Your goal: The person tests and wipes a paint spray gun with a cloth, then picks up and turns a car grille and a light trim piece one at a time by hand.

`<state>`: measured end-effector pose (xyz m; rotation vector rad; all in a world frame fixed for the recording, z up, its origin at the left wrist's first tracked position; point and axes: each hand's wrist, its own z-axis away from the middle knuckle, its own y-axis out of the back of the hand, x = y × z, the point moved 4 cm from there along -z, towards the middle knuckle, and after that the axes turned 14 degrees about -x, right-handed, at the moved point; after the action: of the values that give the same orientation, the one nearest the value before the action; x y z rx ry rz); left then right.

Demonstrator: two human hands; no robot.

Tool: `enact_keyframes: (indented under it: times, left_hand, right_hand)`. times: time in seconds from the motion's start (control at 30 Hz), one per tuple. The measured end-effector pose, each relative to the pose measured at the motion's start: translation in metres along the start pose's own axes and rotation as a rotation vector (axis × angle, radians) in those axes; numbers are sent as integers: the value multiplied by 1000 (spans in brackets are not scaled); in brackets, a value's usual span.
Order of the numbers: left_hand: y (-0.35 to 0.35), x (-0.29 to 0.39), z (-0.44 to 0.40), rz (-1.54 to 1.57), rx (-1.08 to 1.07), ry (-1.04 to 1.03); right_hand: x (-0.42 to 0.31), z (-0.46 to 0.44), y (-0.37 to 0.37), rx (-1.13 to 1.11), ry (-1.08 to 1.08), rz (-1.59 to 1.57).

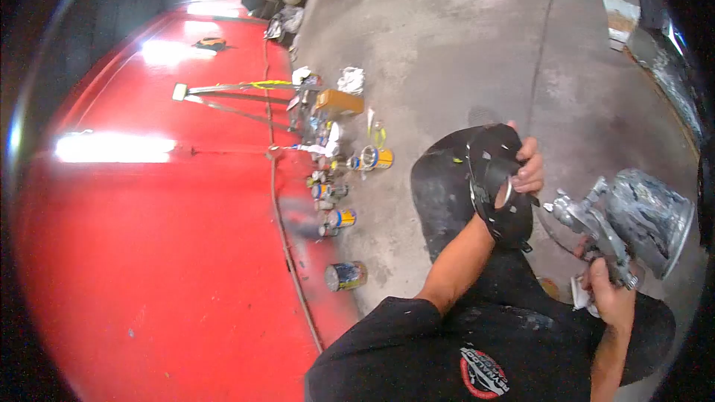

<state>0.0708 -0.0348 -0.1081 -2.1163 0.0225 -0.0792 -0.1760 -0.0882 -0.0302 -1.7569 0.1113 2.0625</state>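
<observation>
My left hand [528, 169] is closed around a black, rounded thing with a strap and an open middle [488, 167]; its exact kind I cannot make out. That thing hides part of the palm. On the right, my right hand [612, 298] grips a metal spray gun [588, 225], tilted, with its nozzle end toward my left hand. A large paint-smeared cup [646, 216] is attached to the gun. Something white, like paper or cloth [583, 295], shows beside my right fingers. A thin dark hose [538, 59] curves across the floor and passes behind the hands.
A red wall [186, 253] rises at the left, with a pipe or cord [287, 253] along its base. Several paint cans [346, 275] stand on the grey floor [439, 45] beside it. Near them are a cardboard box [339, 103] and a metal stand [231, 92].
</observation>
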Motion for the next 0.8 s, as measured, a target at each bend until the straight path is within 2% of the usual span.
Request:
enact_keyframes:
  times: [0.03,0.17,0.23,0.27,0.33,0.47,0.53,0.6,0.7,0.8]
  left_hand:
    - [-8,-5,-11,37,-137,73]
    - [-20,-8,-13,70,-156,66]
    - [-20,-9,-15,71,-144,52]
    - [-19,-8,-17,71,-147,66]
    - [-17,-6,-18,78,-154,92]
    - [-15,-8,-13,86,-154,95]
    - [-18,-8,-12,87,-133,66]
    - [-23,-7,-15,99,-203,80]
    - [-33,-7,-24,97,-273,119]
    - [-39,-7,-23,43,-205,96]
  right_hand:
    - [2,2,3,-16,-11,8]
    - [21,7,6,-50,-170,-101]
    - [4,0,1,-3,-20,-183]
    - [-4,-4,2,-5,-23,-185]
    - [-13,-10,-2,-188,-113,-171]
    - [2,-12,-8,-305,-122,-35]
    - [-5,-11,-13,-284,-128,-43]
    - [-4,-12,-16,-265,-125,-60]
    - [-1,-12,-14,-327,-230,34]
    - [-3,-11,-17,-348,-298,-34]
